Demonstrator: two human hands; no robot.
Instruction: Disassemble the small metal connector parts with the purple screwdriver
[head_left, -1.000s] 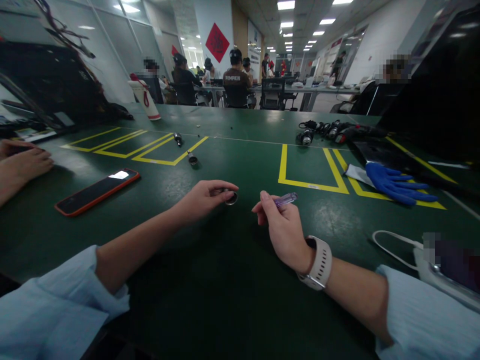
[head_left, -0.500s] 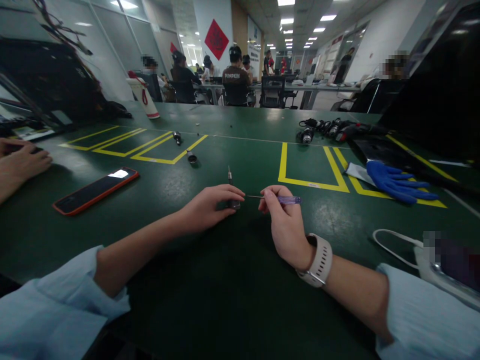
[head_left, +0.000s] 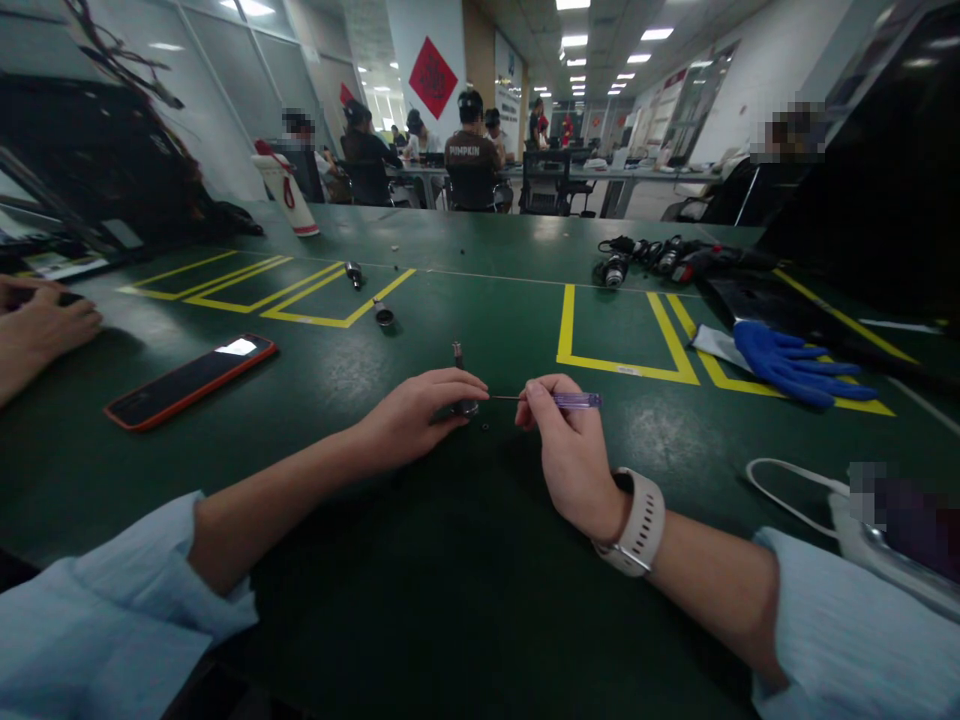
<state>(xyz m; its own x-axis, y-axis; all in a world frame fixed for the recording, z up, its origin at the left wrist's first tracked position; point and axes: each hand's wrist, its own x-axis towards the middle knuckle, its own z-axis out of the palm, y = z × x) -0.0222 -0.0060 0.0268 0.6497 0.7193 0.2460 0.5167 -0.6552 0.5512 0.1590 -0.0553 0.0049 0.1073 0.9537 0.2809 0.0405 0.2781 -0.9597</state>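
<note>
My left hand (head_left: 420, 412) is closed on a small round metal part (head_left: 466, 407) that rests on the green table (head_left: 465, 560). My right hand (head_left: 564, 450) pinches a thin screwdriver with a purple handle (head_left: 571, 400); its metal shaft points left and its tip meets the part. A short dark metal piece (head_left: 457, 352) stands just behind the part. A tiny dark speck, perhaps a screw (head_left: 484, 428), lies on the table between my hands. I wear a white watch on my right wrist.
A red-cased phone (head_left: 191, 379) lies at the left. Small metal cylinders (head_left: 384, 317) sit by yellow floor-tape boxes. A blue glove (head_left: 795, 362) and black tools (head_left: 652, 258) lie at the right, a white cable (head_left: 787, 490) nearer. Another person's hand (head_left: 45, 325) rests far left.
My right hand turned the screwdriver level and brought its tip to the part. My left hand set the part down on the table and keeps hold of it.
</note>
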